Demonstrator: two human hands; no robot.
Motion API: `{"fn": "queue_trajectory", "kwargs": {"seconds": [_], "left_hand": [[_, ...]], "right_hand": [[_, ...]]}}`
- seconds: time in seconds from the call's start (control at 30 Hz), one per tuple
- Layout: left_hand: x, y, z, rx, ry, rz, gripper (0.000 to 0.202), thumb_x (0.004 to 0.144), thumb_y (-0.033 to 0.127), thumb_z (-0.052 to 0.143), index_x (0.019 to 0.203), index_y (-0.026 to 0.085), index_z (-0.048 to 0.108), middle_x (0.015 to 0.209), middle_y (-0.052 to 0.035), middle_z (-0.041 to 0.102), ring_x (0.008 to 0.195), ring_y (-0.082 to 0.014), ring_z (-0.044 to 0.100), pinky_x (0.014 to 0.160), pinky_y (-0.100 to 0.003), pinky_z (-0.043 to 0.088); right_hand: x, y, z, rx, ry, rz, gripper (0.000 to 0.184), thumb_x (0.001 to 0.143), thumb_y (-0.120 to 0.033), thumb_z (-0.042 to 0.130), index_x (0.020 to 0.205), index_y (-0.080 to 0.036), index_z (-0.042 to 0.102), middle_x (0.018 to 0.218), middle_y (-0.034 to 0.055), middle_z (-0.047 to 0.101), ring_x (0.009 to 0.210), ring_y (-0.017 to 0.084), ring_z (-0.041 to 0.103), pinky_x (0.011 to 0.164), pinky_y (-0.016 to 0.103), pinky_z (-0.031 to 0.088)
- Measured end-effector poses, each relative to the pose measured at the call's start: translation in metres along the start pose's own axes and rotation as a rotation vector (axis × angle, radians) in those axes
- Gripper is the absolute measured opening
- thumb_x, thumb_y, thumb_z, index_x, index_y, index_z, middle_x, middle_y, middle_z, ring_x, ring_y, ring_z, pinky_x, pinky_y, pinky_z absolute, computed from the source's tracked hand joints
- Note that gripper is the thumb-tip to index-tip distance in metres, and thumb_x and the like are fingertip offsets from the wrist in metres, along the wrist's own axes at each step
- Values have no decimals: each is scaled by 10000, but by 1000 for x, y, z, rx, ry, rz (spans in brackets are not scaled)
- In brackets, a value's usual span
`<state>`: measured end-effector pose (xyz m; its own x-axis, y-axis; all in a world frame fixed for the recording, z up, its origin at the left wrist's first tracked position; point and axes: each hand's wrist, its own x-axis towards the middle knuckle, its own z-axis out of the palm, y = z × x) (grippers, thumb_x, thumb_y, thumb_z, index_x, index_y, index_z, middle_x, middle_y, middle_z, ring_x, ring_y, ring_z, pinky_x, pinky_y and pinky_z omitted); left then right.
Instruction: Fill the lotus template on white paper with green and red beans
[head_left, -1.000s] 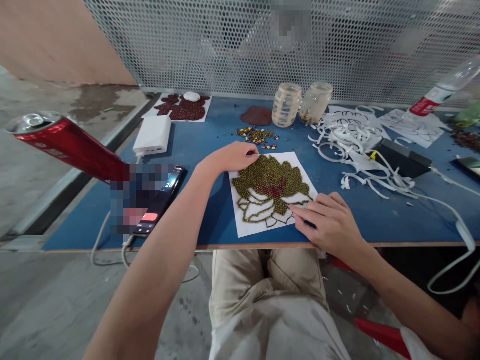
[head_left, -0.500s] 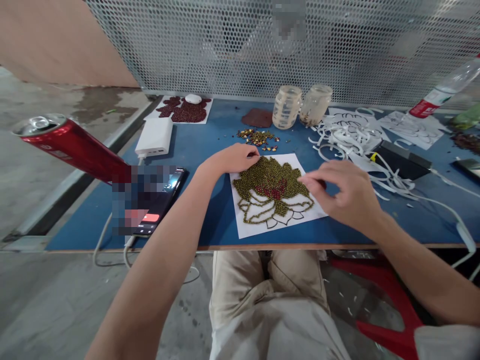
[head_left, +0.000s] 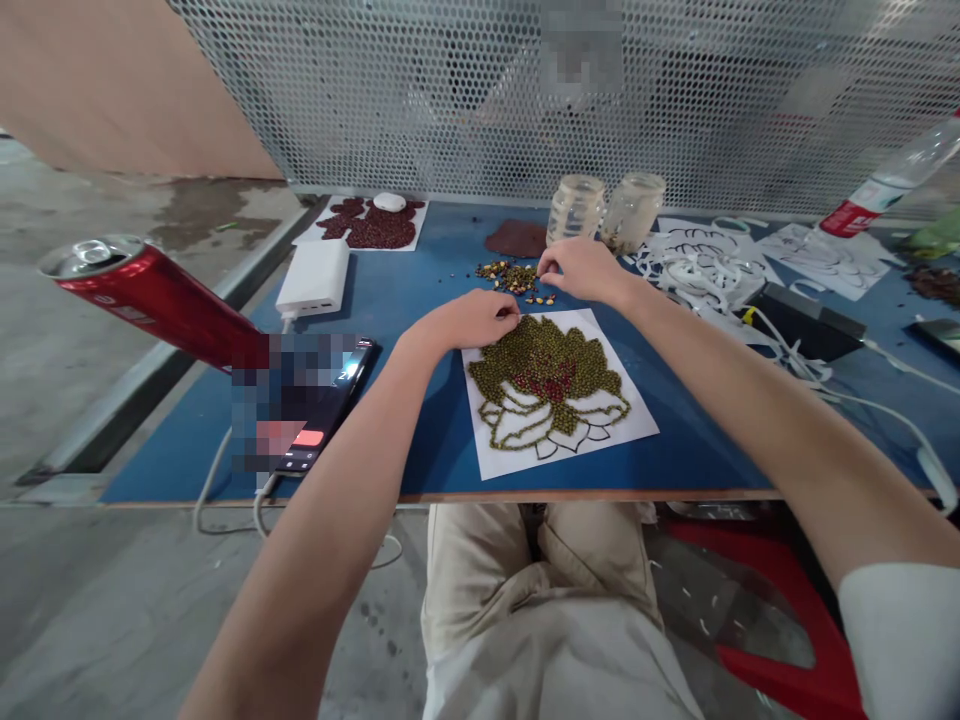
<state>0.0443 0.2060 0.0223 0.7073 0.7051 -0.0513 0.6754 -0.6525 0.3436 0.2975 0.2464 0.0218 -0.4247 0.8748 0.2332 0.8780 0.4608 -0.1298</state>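
Note:
A sheet of white paper lies on the blue table, bearing a lotus picture of green beans with dark red ones in its centre. Several lower petals are bare black outlines. My left hand rests at the sheet's upper left corner, its fingers curled together; anything inside them is hidden. Beyond the sheet, my right hand is at the right side of a small pile of mixed beans. Its thumb and fingertips are bent inward beside the beans; what they hold, if anything, is too small to see.
Two clear jars stand behind my right hand. White cables and strips and a black box lie to the right, near a tilted bottle. Leftward are a red can, a phone and a white power bank.
My right hand has moved from the right edge of the picture, away from me and leftward, to the bean pile. My left hand stays at the paper's corner.

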Motion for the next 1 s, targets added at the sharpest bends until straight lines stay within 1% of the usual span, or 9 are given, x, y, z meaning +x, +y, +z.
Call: {"fn": "queue_trajectory", "kwargs": {"seconds": [0.1,0.2,0.27,0.33,0.43,0.53,0.7,0.87,1.0], "left_hand": [[-1,1,-1,-11,-6,5,399,1051,416,464,1151,195,781,1123,-114,821,959,-245,703,854,-364,482],[-2,3,-2,-17,2,-18,413,1074,420,398,971,204,735,962,-106,785,862,-234,672,808,-369,464],[-1,3,-2,-19,21,-25,407,1072,405,384,886,214,691,910,-102,766,835,-233,657,790,-372,452],[-1,1,-1,-17,24,-12,360,1053,381,413,869,222,679,889,-93,764,812,-227,648,771,-368,440],[1,-2,1,-11,33,29,301,1028,363,459,917,229,704,929,-84,784,819,-220,651,771,-361,430],[2,-5,2,-33,41,49,273,1017,363,484,930,231,707,942,-77,783,816,-214,645,778,-364,424],[0,-4,-1,-52,54,16,330,1024,369,439,761,243,593,770,-55,677,743,-209,583,746,-379,396],[-4,1,-5,-40,93,-29,375,1010,370,450,655,248,447,665,-36,564,672,-197,494,710,-394,354],[-7,5,-7,-17,150,-39,370,995,349,492,644,250,434,630,-25,513,639,-190,420,674,-399,324]], "right_hand": [[9,7,6,-45,-29,-10,171,990,-224,710,1035,-126,843,1004,126,797,960,240,685,865,408,477],[12,12,12,-81,-57,-19,185,1001,-197,675,1025,-102,832,999,135,797,932,225,671,835,391,453],[12,13,14,-97,-58,-41,190,997,-167,639,997,-91,813,997,142,790,926,220,660,846,391,452],[7,10,10,-97,-16,-51,184,986,-157,616,978,-103,792,994,140,778,933,228,651,887,407,460],[-7,5,-5,-47,80,-23,150,964,-188,620,974,-160,767,1014,129,759,964,261,647,934,436,464],[-35,-1,-26,12,136,-12,93,929,-227,644,949,-199,730,983,94,726,962,270,651,905,429,473],[-105,-16,-52,126,185,24,52,904,-258,650,858,-233,655,886,48,706,853,231,652,817,405,476],[-171,-45,-53,279,77,145,97,960,-309,628,898,-254,680,883,41,749,779,213,653,754,388,490],[-202,-71,-48,314,-46,75,141,1010,-308,597,919,-251,688,896,39,759,784,208,664,769,373,488]]}}
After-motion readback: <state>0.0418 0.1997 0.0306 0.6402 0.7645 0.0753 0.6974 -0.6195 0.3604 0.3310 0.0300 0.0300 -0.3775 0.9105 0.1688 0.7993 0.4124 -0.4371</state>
